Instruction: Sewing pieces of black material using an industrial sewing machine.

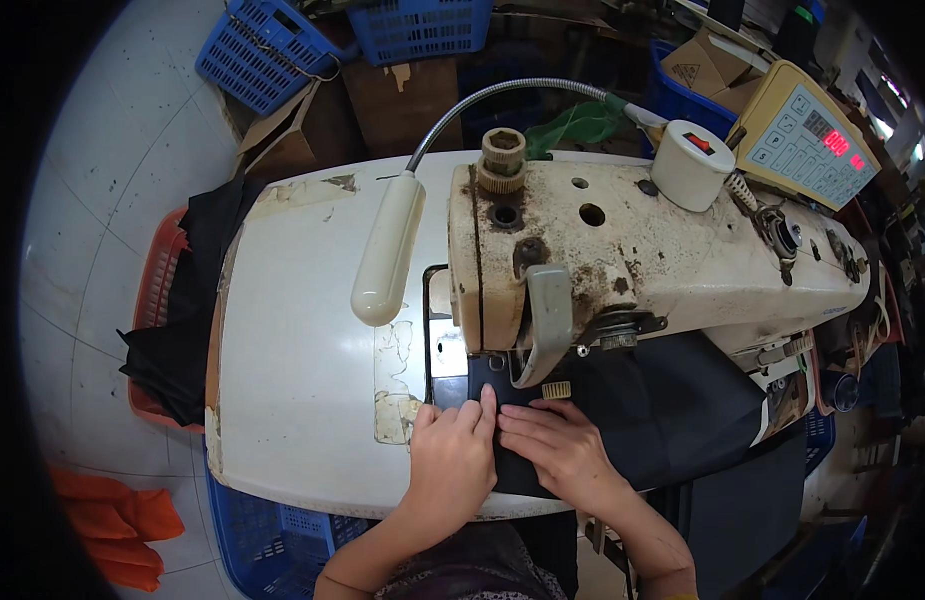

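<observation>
Grip looks loose, not pinching: left hand [452,455] touches the edge of black cloth [654,415], right hand [562,450] lies on it, beside the sewing machine [572,255], maybe to keep it flat.

the left hand [450,462] and right hand [564,450] are bare, as are both forearms [370,553]; the dark purplish garment [467,580] below bears a small, pale, mottled pattern.
</observation>
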`<action>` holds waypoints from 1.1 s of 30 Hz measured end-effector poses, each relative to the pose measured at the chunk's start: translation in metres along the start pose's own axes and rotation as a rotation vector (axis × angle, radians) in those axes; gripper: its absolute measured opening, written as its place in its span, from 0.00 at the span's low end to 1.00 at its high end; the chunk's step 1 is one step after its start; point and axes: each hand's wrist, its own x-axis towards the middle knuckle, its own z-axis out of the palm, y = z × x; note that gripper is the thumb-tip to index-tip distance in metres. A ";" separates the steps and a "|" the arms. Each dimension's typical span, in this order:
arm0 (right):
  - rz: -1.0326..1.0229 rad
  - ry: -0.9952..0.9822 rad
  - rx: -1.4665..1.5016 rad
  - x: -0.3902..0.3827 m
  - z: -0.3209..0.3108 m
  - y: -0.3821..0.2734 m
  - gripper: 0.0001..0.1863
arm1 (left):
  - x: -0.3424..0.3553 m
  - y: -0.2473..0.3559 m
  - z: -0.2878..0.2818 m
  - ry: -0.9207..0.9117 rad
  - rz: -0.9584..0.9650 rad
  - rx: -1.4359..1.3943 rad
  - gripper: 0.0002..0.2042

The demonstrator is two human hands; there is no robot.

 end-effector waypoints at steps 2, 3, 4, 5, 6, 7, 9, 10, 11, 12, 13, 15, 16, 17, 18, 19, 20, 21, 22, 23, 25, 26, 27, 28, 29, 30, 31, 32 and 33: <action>0.018 0.009 0.030 0.002 0.001 0.005 0.16 | 0.005 -0.003 0.002 0.022 0.018 0.021 0.25; 0.027 0.014 0.046 0.003 0.001 0.006 0.17 | 0.007 -0.004 0.003 0.032 0.026 0.032 0.25; 0.028 0.015 0.045 0.003 0.000 0.006 0.17 | 0.008 -0.004 0.004 0.032 0.027 0.031 0.25; 0.040 -0.001 0.039 0.003 -0.001 0.007 0.17 | 0.010 -0.005 0.005 0.037 0.026 0.028 0.24; 0.052 -0.018 0.034 0.003 -0.002 0.007 0.17 | 0.012 -0.006 0.005 0.041 0.025 0.024 0.24; 0.065 -0.035 0.030 0.004 -0.003 0.007 0.17 | 0.013 -0.006 0.005 0.044 0.022 0.020 0.24; 0.085 -0.034 0.008 0.003 -0.008 -0.003 0.18 | 0.008 -0.003 -0.005 0.039 -0.025 -0.025 0.23; 0.103 -0.035 -0.010 0.003 -0.012 -0.013 0.19 | 0.004 -0.001 -0.013 0.032 -0.077 -0.067 0.23; 0.122 -0.036 -0.027 0.002 -0.015 -0.021 0.20 | 0.000 0.000 -0.018 0.025 -0.130 -0.110 0.23; 0.126 -0.040 -0.020 0.000 -0.018 -0.028 0.20 | -0.005 0.000 -0.020 0.018 -0.135 -0.110 0.23; 0.112 -0.092 -0.042 -0.003 -0.022 -0.034 0.21 | -0.011 0.000 -0.021 -0.005 -0.176 -0.201 0.23; 0.079 -0.196 -0.088 -0.010 -0.028 -0.041 0.23 | -0.023 0.002 -0.023 -0.044 -0.262 -0.384 0.23; 0.078 -0.200 -0.083 -0.015 -0.026 -0.043 0.23 | -0.029 0.005 -0.025 -0.046 -0.268 -0.383 0.23; 0.080 -0.182 -0.060 -0.021 -0.023 -0.044 0.22 | -0.035 0.010 -0.027 -0.082 -0.290 -0.390 0.23; 0.082 -0.163 -0.036 -0.027 -0.019 -0.046 0.22 | -0.042 0.014 -0.028 -0.119 -0.311 -0.396 0.24; 0.084 -0.145 -0.012 -0.032 -0.015 -0.046 0.21 | -0.046 0.016 -0.029 -0.155 -0.334 -0.401 0.25; 0.087 -0.148 -0.010 -0.038 -0.011 -0.045 0.21 | -0.050 0.016 -0.028 -0.158 -0.337 -0.403 0.25; 0.064 -0.106 -0.026 -0.044 -0.006 -0.041 0.20 | -0.054 0.013 -0.025 -0.111 -0.246 -0.407 0.26; 0.042 -0.063 -0.042 -0.050 -0.001 -0.038 0.19 | -0.058 0.009 -0.023 -0.063 -0.155 -0.409 0.26; 0.019 -0.019 -0.057 -0.053 0.002 -0.037 0.18 | -0.061 0.008 -0.022 -0.016 -0.065 -0.411 0.27; 0.029 0.002 -0.047 -0.051 0.006 -0.036 0.17 | -0.065 0.006 -0.024 -0.032 -0.109 -0.426 0.25; 0.033 0.028 -0.045 -0.049 0.006 -0.035 0.16 | -0.065 0.005 -0.026 -0.039 -0.145 -0.440 0.23; 0.037 0.056 -0.045 -0.049 0.007 -0.035 0.15 | -0.065 0.004 -0.027 -0.045 -0.180 -0.454 0.21; 0.046 0.054 -0.042 -0.050 0.009 -0.038 0.15 | -0.064 0.003 -0.030 -0.055 -0.181 -0.456 0.21; 0.048 0.065 -0.054 -0.048 0.010 -0.040 0.15 | -0.062 0.001 -0.033 -0.108 -0.122 -0.397 0.20; 0.043 0.077 -0.062 -0.047 0.010 -0.042 0.14 | -0.060 0.001 -0.038 -0.157 -0.068 -0.331 0.19; 0.038 0.089 -0.072 -0.045 0.010 -0.044 0.14 | -0.057 0.001 -0.042 -0.206 -0.012 -0.267 0.18; 0.042 0.088 -0.074 -0.046 0.011 -0.043 0.14 | -0.053 0.001 -0.045 -0.208 -0.010 -0.270 0.18; 0.006 0.082 -0.124 -0.048 0.012 -0.040 0.14 | -0.049 0.003 -0.048 -0.253 0.025 -0.230 0.19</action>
